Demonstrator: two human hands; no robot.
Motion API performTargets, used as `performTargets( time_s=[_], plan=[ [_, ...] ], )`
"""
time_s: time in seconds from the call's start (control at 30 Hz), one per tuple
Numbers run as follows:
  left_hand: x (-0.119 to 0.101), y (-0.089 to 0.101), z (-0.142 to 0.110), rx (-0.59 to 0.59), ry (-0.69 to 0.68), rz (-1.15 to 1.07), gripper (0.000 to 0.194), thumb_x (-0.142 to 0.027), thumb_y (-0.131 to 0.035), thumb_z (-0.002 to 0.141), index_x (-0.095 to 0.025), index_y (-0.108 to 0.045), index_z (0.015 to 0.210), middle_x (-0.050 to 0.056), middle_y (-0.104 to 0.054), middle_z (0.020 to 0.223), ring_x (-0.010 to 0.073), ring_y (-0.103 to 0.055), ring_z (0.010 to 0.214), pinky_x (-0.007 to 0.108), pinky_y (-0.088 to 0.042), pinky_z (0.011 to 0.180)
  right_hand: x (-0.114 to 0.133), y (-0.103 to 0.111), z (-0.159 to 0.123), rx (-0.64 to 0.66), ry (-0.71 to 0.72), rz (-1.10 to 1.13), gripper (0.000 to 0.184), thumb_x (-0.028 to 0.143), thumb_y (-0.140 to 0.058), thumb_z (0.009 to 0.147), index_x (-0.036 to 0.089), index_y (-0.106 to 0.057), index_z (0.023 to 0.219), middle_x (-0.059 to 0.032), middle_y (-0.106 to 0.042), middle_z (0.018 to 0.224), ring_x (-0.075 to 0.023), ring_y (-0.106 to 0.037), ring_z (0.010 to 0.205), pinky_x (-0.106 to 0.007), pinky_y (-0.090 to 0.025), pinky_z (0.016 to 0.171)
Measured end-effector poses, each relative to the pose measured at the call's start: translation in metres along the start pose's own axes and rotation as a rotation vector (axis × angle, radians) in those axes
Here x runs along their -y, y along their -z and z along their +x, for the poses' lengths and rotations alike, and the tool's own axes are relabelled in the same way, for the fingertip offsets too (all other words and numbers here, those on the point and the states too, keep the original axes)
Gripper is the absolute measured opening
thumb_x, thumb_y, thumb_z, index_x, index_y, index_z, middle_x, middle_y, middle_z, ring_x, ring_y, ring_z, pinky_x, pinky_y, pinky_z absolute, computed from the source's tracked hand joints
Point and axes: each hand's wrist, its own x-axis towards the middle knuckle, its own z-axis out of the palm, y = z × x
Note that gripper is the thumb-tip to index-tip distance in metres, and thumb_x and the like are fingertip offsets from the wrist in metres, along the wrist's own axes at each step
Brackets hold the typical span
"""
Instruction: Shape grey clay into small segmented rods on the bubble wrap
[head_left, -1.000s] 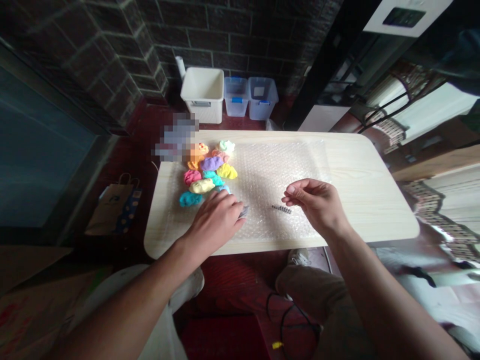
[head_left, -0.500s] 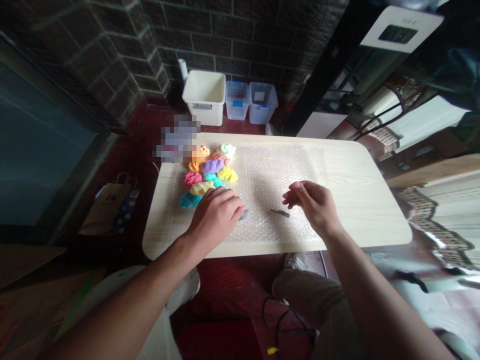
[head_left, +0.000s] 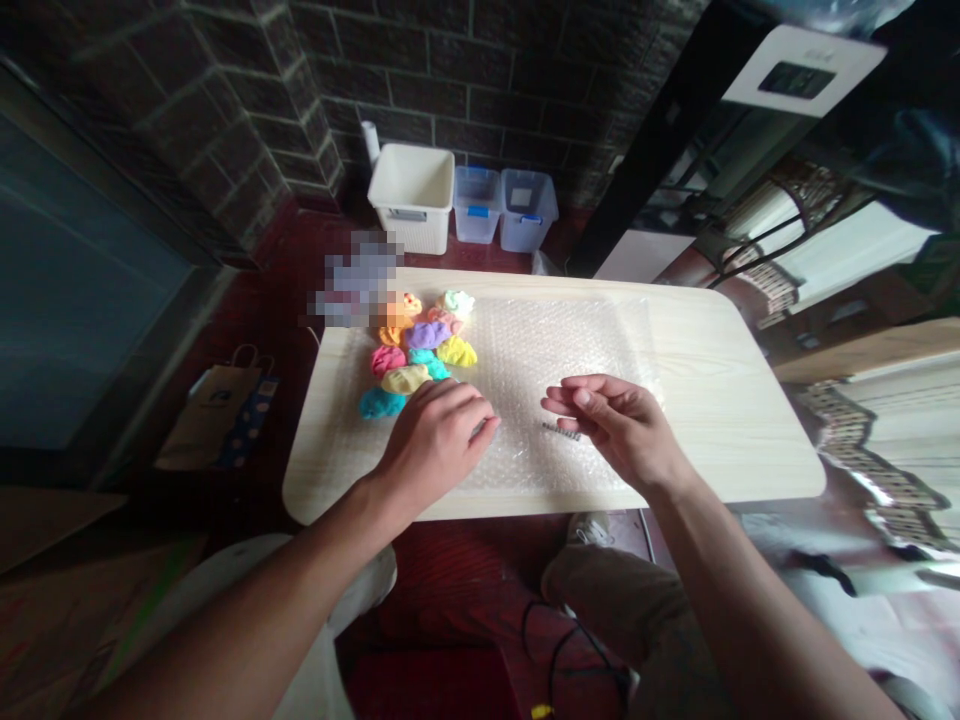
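Right hand [head_left: 626,428] moved inward, more outstretched, partly covering the dark strip [head_left: 557,431]

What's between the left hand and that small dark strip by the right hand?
In the head view, only clear bubble wrap shows between the left hand and the dark strip.

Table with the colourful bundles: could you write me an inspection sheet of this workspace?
Surface: pale wood-look table, bubble wrap spread on it.
Things at hand: crumpled coloured bundles grouped left; dark ridged strip partly hidden by right fingers.
Clutter: brown paper bag on the floor, left of the table.
Grips: left hand beside the bundles, greyish item by its thumb, hold unclear; right hand loosely open, nothing visible in it.
Cables: black cable on the floor.
Surroundings: brick wall, white bin, two translucent tubs beyond the table.
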Motion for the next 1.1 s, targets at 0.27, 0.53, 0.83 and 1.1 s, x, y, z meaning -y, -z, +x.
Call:
performTargets(
  time_s=[0.27, 0.53, 0.83, 1.1],
  plan=[
    [0.0, -0.003, 0.0, -0.024, 0.006, -0.05, 0.016, -0.016, -0.065, 0.096, -0.017, -0.071, 0.081, 0.006, -0.071, 0.083, 0.0237, -0.066, 0.085, 0.039, -0.049, 0.084, 0.013, -0.024, -0.026, 0.2, -0.144, 0.305, 0.023, 0.043, -0.09, 0.081, 0.023, -0.082, 0.089, -0.0043, -0.086, 0.084, -0.0188, -0.084, 0.076, -0.014, -0.062, 0.051],
    [0.002, -0.005, -0.001, -0.028, -0.004, -0.063, 0.019, -0.017, -0.063, 0.097, -0.017, -0.07, 0.079, 0.006, -0.07, 0.081, 0.0231, -0.064, 0.084, 0.039, -0.048, 0.081, 0.009, -0.006, -0.012, 0.076, 0.005, 0.1, 0.025, 0.034, -0.098, 0.071, 0.022, -0.077, 0.079, -0.0016, -0.082, 0.07, -0.0158, -0.078, 0.061, -0.019, -0.059, 0.051],
    [0.0, -0.003, -0.001, -0.022, 0.006, -0.071, 0.022, -0.017, -0.062, 0.097, -0.018, -0.067, 0.076, 0.006, -0.069, 0.081, 0.0222, -0.064, 0.084, 0.038, -0.048, 0.082, -0.001, 0.016, 0.005, -0.139, 0.127, -0.332, 0.034, 0.045, -0.089, 0.08, 0.015, -0.079, 0.093, -0.0112, -0.083, 0.086, -0.0251, -0.081, 0.081, -0.038, -0.067, 0.074],
    [0.0, -0.002, -0.001, -0.018, 0.01, -0.083, 0.021, -0.016, -0.063, 0.097, -0.017, -0.068, 0.076, 0.005, -0.069, 0.081, 0.0216, -0.064, 0.083, 0.037, -0.047, 0.082, -0.001, 0.033, 0.011, -0.171, 0.137, -0.757, 0.032, 0.042, -0.093, 0.07, 0.019, -0.072, 0.075, -0.0069, -0.078, 0.07, -0.0232, -0.074, 0.063, -0.032, -0.057, 0.056]
  ],
)
